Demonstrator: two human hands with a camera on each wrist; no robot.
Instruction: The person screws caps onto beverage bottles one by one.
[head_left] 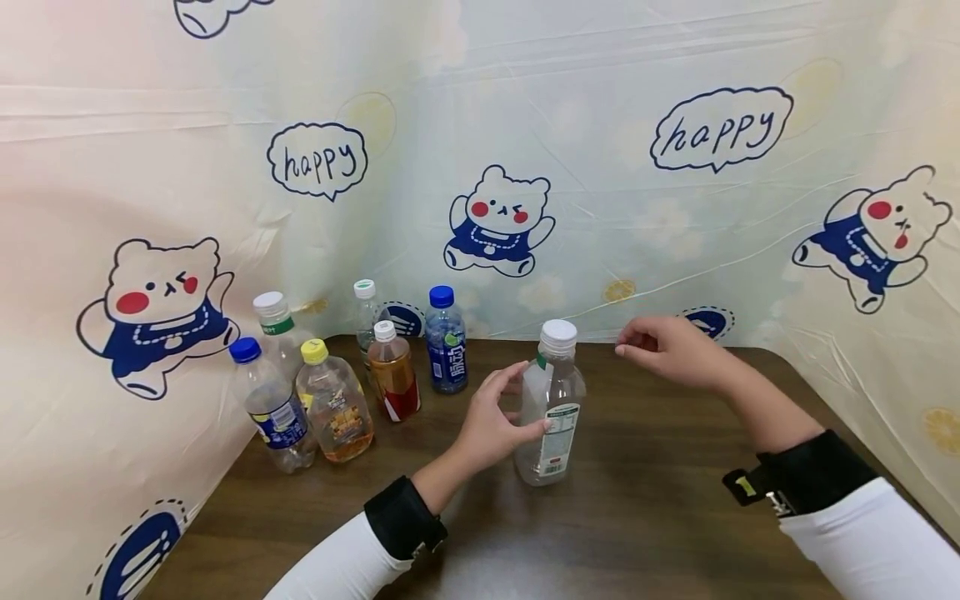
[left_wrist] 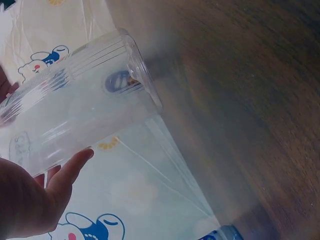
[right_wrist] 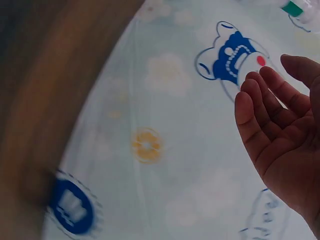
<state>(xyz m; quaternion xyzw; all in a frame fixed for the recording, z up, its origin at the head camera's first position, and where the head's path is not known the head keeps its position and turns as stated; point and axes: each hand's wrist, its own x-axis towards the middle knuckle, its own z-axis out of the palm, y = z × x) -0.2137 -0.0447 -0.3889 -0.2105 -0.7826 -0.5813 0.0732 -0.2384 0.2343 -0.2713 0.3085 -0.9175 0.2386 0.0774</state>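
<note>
A clear plastic bottle [head_left: 534, 454] with a white cap and a green-and-white label stands upright, tilted slightly, in the middle of the table. My left hand [head_left: 491, 425] holds its left side, thumb in front by the label and fingers behind. The left wrist view shows the see-through lower body of the bottle [left_wrist: 95, 95] beside the left hand [left_wrist: 37, 195]; whether its base touches the table is hard to tell. To the right of the bottle, apart from it, my right hand [head_left: 671, 350] hovers with loosely bent fingers. Nothing lies in that hand [right_wrist: 285, 130].
At the back left stand a blue-capped bottle [head_left: 281, 421], a yellow-capped bottle [head_left: 337, 408], a white-capped bottle with a green band [head_left: 277, 325], a brown drink bottle [head_left: 395, 375], a slim clear bottle [head_left: 365, 312] and a blue bottle [head_left: 447, 346]. A printed curtain [head_left: 600, 208] surrounds the table [head_left: 660, 517].
</note>
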